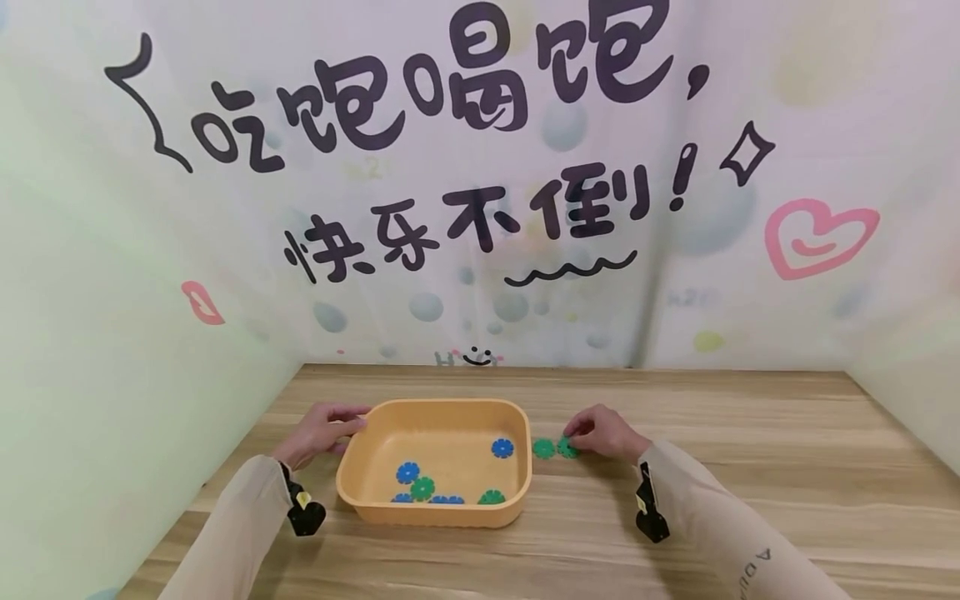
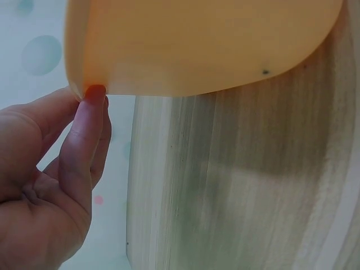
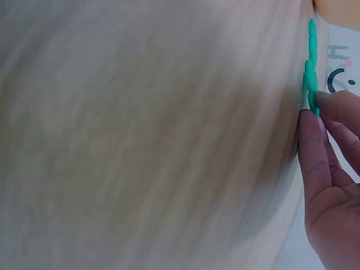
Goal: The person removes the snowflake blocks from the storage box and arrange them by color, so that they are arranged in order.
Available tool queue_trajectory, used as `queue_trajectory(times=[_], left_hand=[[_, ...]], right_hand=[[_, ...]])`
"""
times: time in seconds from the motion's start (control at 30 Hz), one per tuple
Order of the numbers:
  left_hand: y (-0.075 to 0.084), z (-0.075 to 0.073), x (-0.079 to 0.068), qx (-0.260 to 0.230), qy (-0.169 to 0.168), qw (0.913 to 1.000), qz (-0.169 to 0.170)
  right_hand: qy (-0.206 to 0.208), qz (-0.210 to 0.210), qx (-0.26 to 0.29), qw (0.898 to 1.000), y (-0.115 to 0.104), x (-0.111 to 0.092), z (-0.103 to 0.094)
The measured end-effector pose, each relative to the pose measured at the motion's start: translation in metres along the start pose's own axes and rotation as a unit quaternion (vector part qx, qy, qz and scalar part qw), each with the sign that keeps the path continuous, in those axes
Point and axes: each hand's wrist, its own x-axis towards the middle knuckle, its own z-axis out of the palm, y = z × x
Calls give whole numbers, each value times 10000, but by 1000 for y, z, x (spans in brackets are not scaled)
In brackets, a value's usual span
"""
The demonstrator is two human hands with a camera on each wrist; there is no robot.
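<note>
My left hand point(image 1: 322, 433) pinches the rim of an orange plastic basin point(image 1: 433, 515) at its left side; in the left wrist view the fingertips point(image 2: 95, 93) meet the basin's edge. Inside the basin lie several notched plastic discs, among them a blue disc point(image 1: 502, 448) near the right wall and a green disc point(image 1: 423, 488) toward the front left. To the right of the basin, my right hand point(image 1: 606, 432) pinches a green notched disc point(image 1: 567, 447) between thumb and fingers, low over the table. Another green disc point(image 1: 543, 448) is between it and the basin wall.
The wood-grain table point(image 1: 600, 533) carries the basin and ends at a printed fabric backdrop point(image 1: 480, 317) behind. Pale fabric walls stand at left and right. A small black device point(image 1: 303, 508) is strapped on each wrist.
</note>
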Motion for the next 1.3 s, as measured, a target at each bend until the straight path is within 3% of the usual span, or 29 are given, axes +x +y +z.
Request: queue_trajectory(times=[0.47, 0.77, 0.93, 1.03, 1.3], left_hand=[[2, -1, 1, 132, 41, 9999, -32], [1, -1, 1, -231, -50, 9997, 86], [2, -1, 2, -75, 65, 9999, -84], [3, 0, 2, 128, 98, 9997, -162], [4, 0, 2, 216, 67, 9996, -172]], right_hand=[[21, 10, -160, 9999, 0, -1, 2], [-113, 203, 285, 9993, -7, -5, -14], [-332, -48, 579, 9978, -29, -3, -22], [-428, 47, 679, 9968, -48, 0, -21], [-666, -72, 871, 9939, -96, 12, -3]])
